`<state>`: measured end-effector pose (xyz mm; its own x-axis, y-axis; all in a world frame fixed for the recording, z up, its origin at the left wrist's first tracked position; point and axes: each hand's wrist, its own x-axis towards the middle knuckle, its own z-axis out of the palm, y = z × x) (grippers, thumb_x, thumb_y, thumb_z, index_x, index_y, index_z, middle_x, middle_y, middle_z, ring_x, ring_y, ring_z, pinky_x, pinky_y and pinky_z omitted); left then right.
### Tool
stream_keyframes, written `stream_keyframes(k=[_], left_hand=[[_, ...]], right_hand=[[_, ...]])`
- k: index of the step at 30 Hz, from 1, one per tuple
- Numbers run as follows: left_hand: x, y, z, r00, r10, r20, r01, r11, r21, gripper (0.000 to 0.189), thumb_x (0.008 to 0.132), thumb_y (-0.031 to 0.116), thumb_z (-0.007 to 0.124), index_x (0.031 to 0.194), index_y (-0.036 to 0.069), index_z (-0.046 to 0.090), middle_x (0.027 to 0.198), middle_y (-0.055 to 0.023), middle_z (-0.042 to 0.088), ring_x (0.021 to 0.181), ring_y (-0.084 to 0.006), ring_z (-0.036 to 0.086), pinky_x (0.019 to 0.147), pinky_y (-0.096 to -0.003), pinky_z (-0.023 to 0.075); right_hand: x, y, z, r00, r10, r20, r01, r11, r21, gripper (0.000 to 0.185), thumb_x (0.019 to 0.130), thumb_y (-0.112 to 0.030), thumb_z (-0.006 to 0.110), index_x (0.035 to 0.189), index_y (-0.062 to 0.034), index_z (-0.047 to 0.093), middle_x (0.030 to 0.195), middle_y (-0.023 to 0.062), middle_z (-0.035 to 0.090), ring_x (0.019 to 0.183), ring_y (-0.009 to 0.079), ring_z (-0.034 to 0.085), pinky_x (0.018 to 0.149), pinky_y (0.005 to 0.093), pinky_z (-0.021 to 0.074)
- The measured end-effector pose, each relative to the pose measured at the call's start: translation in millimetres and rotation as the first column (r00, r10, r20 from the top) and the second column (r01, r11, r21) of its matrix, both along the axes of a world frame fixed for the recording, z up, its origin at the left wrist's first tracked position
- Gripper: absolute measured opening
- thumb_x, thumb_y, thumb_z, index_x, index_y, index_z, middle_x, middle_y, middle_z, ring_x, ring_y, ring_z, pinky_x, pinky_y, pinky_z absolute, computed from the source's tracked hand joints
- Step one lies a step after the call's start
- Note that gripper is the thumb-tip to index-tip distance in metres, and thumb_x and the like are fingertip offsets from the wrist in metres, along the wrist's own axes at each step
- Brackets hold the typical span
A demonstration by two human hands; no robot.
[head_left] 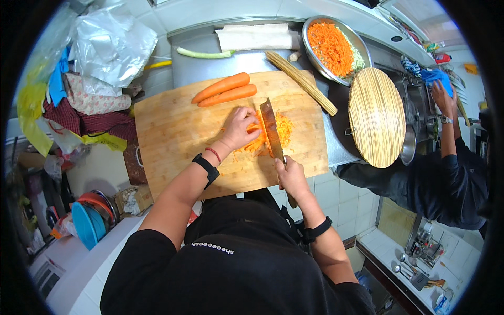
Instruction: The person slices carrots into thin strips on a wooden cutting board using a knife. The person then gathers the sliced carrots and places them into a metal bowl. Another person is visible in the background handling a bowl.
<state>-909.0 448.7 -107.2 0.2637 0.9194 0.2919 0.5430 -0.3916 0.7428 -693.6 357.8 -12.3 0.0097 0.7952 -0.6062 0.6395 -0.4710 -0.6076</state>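
On the wooden cutting board [177, 130], my left hand [239, 128] rests with bent fingers on sliced carrot [256, 146], just left of the blade. My right hand [292, 175] grips the handle of a cleaver [272, 128], whose blade stands on edge among the carrot pieces. Fine carrot shreds [284, 128] lie right of the blade. Two whole carrots [227, 95] sit near the board's far edge, side by side. A bundle of thin sticks [301, 82] lies across the board's far right corner.
A metal bowl [368, 53] of shredded carrot and pale green shreds stands at back right, near a round slatted lid [377, 118]. Behind the board are a green onion stalk [204, 54] and a folded cloth [258, 37]. At right, a co-worker [441, 185] holds a blue cloth.
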Motion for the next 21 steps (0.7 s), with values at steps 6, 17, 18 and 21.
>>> stream_keyframes(k=[6,17,18,21], left_hand=[[-2.1,-5.5,-8.6,0.993,-0.114,-0.037,0.115,0.992,0.047,0.020,0.080,0.015,0.079,0.093,0.005,0.067,0.106,-0.0093,0.059,0.105,-0.0310,0.057,0.097,-0.0409,0.0483],[2.8,-6.0,-19.4,0.995,-0.062,-0.075,0.075,0.982,0.174,0.018,0.077,0.011,0.076,0.090,0.005,0.065,0.102,-0.0090,0.061,0.102,-0.0309,0.057,0.094,-0.0419,0.0496],[2.6,-6.2,-18.3,0.995,-0.063,-0.080,0.075,0.984,0.162,0.019,0.077,0.012,0.077,0.090,0.005,0.065,0.104,-0.0093,0.061,0.102,-0.0312,0.057,0.094,-0.0422,0.0495],[3.3,-7.3,-11.5,0.997,-0.060,-0.057,0.068,0.987,0.147,0.021,0.078,0.013,0.077,0.092,0.005,0.064,0.108,-0.0107,0.060,0.105,-0.0322,0.057,0.096,-0.0431,0.0491]], right_hand=[[-3.0,3.4,-14.6,0.983,0.125,0.133,-0.132,0.990,0.047,0.038,0.098,-0.030,0.057,0.105,0.0058,0.067,0.082,0.0341,0.067,0.085,0.0501,0.069,0.080,0.0546,0.0556],[-24.0,25.8,-54.2,0.968,0.129,0.215,-0.166,0.972,0.165,0.035,0.098,-0.028,0.055,0.106,0.0036,0.067,0.085,0.0339,0.068,0.085,0.0511,0.068,0.080,0.0564,0.0557],[-26.5,23.6,-56.9,0.972,0.097,0.213,-0.140,0.970,0.199,0.035,0.098,-0.029,0.056,0.105,0.0034,0.068,0.084,0.0335,0.068,0.085,0.0509,0.068,0.080,0.0564,0.0559],[-27.5,17.0,-58.7,0.970,0.067,0.234,-0.124,0.964,0.236,0.035,0.099,-0.030,0.058,0.105,0.0026,0.068,0.083,0.0328,0.068,0.082,0.0497,0.069,0.076,0.0552,0.0564]])
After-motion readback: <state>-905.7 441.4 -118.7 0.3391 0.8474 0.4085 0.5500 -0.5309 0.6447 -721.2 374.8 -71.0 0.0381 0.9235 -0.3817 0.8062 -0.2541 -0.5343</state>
